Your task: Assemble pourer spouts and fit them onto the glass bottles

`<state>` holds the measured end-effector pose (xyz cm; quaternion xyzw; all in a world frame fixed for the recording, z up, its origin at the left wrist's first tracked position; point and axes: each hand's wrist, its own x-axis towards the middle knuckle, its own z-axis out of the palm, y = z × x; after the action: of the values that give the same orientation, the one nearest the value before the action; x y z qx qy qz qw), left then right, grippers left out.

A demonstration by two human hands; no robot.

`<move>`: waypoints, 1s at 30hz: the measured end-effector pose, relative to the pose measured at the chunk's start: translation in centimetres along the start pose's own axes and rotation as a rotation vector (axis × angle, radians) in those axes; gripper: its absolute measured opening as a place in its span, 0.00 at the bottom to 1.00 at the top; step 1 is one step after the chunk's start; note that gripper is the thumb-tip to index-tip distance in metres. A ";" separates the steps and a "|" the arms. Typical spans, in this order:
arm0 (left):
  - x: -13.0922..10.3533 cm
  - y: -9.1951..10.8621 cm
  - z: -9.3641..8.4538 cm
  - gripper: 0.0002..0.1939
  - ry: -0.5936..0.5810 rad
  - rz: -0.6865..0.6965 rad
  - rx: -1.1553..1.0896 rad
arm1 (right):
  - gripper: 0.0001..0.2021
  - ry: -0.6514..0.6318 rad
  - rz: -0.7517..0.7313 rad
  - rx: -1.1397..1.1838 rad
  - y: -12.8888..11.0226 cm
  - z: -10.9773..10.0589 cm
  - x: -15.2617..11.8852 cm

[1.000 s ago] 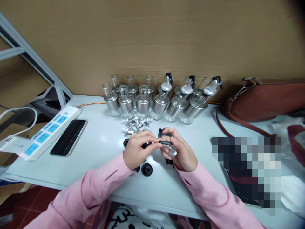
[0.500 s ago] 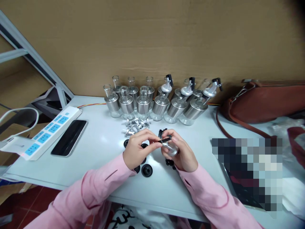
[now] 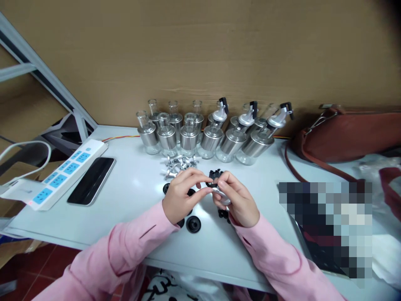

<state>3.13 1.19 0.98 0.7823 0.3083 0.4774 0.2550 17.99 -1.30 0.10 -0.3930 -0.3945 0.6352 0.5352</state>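
Above the middle of the table, my right hand (image 3: 239, 200) is closed around a silver pourer spout (image 3: 223, 197), its fingers hiding much of it. My left hand (image 3: 181, 195) meets it from the left, thumb and fingertips pinching at its near end. What lies exactly between the left fingertips is hard to make out. Beneath and around the hands lie black round caps (image 3: 193, 224), small black parts (image 3: 216, 173) and a pile of silver spout pieces (image 3: 178, 164).
Glass bottles with steel sleeves (image 3: 189, 138) stand in two rows at the back; three front ones carry spouts with black levers (image 3: 253, 109). A power strip (image 3: 67, 173) and a phone (image 3: 91, 180) lie left. On the right sits a brown bag (image 3: 351, 133).
The spout has turned in my right hand, and its black lever, visible before, is now mostly hidden. Both hands have stayed in nearly the same place.
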 end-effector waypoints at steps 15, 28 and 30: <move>0.3 0.1 -0.2 0.03 0.054 -0.335 -0.253 | 0.16 -0.007 -0.005 -0.011 0.0 0.0 -0.1; 0.1 -0.2 0.0 0.06 -0.025 -0.275 -0.387 | 0.13 -0.068 0.017 0.047 -0.4 0.2 -0.3; 0.1 -0.2 0.0 0.06 -0.039 -0.240 -0.375 | 0.13 -0.088 0.006 0.061 -0.4 0.0 -0.3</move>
<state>3.08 1.43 0.90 0.6880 0.3002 0.4774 0.4568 18.17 -1.54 0.44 -0.3493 -0.3970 0.6653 0.5269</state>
